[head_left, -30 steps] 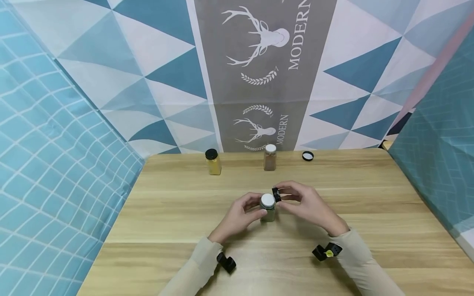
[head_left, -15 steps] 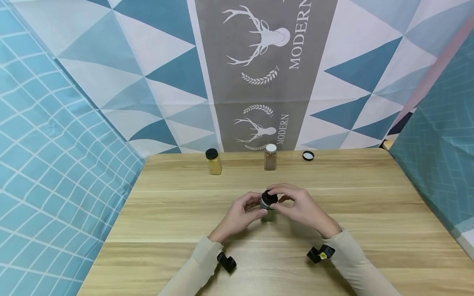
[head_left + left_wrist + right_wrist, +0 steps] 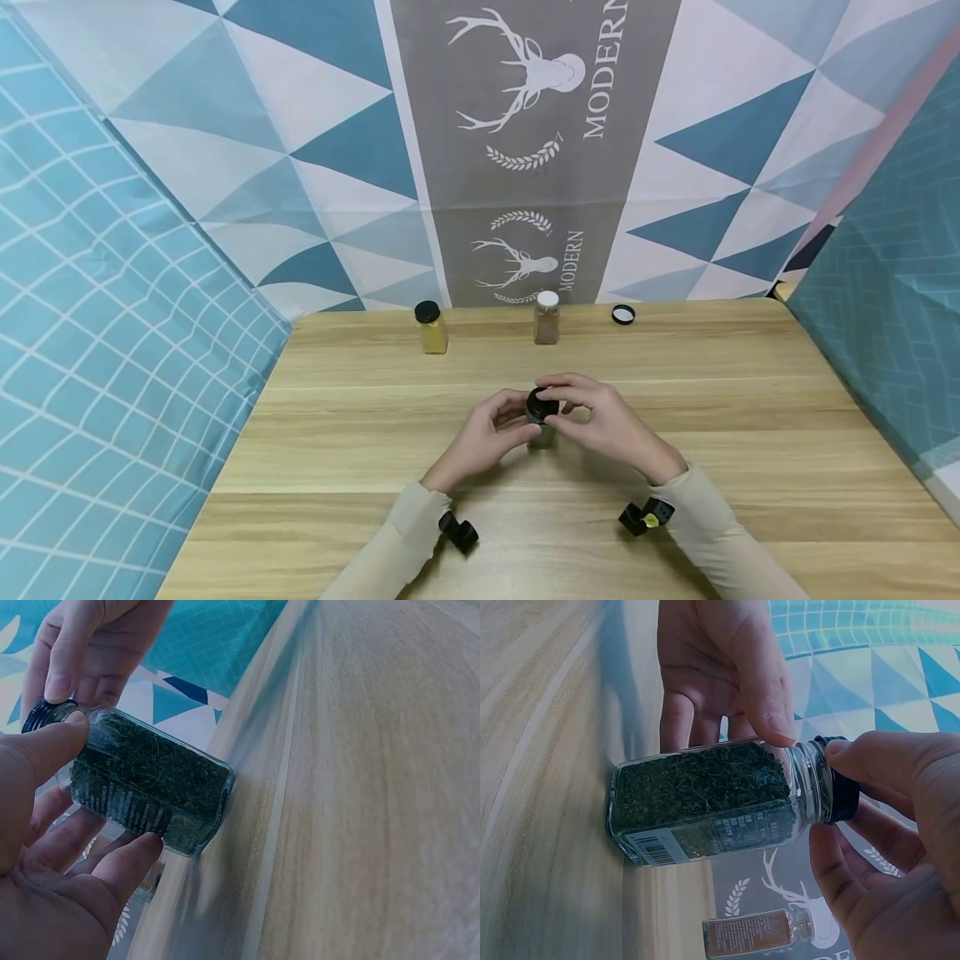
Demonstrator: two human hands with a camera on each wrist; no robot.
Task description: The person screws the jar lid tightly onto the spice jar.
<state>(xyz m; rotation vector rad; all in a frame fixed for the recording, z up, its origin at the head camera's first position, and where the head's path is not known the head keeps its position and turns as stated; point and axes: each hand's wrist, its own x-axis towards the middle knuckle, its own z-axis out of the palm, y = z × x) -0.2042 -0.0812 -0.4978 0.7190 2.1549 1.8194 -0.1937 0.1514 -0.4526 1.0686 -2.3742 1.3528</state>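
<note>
A square glass spice jar [image 3: 705, 799] full of dried green herbs stands upright on the wooden table. My left hand [image 3: 483, 437] grips it, thumb near the shoulder and fingers round the far side. On its mouth sits a black ridged lid [image 3: 542, 403], which my right hand [image 3: 600, 421] pinches between thumb and fingers. Glass threads show below the lid in the right wrist view. In the left wrist view the herb jar [image 3: 150, 776] carries fine white print on one side.
Toward the table's [image 3: 360, 467] back edge stand a black-lidded jar of yellow spice [image 3: 432, 333] and a white-topped jar of brown spice [image 3: 547, 323]. A loose black lid [image 3: 623, 314] lies at the back right. Patterned cloth hangs behind and at both sides.
My right hand has brought the black lid from beside the herb jar onto its white top, turning it from on edge to flat. The left hand has stayed on the jar.
</note>
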